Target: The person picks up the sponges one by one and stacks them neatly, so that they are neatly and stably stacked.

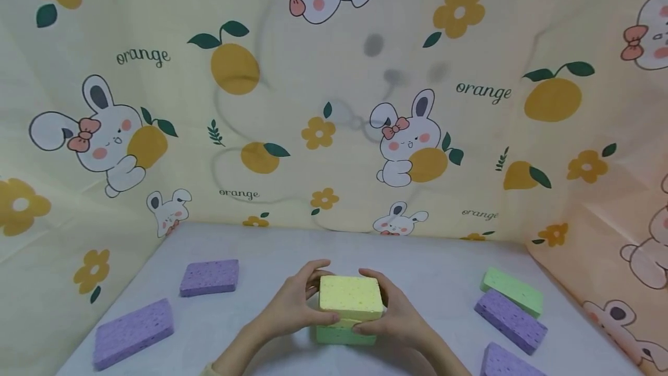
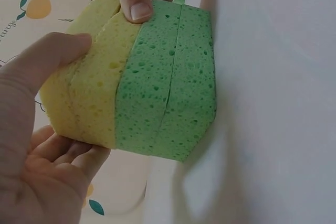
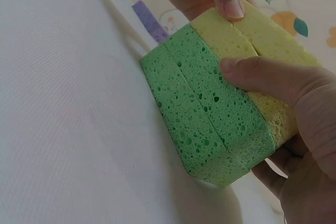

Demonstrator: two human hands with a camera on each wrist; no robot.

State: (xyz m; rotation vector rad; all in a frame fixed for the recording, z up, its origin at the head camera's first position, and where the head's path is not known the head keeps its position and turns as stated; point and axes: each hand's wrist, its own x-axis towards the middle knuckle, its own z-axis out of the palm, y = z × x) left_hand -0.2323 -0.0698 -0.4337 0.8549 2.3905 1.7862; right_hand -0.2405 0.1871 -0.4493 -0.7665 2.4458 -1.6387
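Two yellow sponges lie flat on two green ones in one stack, the top yellow sponge (image 1: 351,297) uppermost. Wrapped round the stack's left end, my left hand (image 1: 289,307) grips the yellow layer, thumb in front and fingers behind. From the right end my right hand (image 1: 400,313) holds it likewise; its thumb (image 3: 262,74) crosses the seam between yellow and green. The lower yellow sponge (image 2: 107,72) shows below the top one. Beneath it, the upper green sponge (image 2: 149,61) and the bottom green sponge (image 2: 194,66) are pressed together, close over the table.
Two purple sponges, one farther back (image 1: 210,277) and one nearer (image 1: 134,334), lie on the left of the white table (image 1: 428,266). At right, a green sponge (image 1: 514,292) adjoins a purple sponge (image 1: 511,321), with another purple sponge (image 1: 507,362) nearer. A printed cloth (image 1: 323,179) rises behind.
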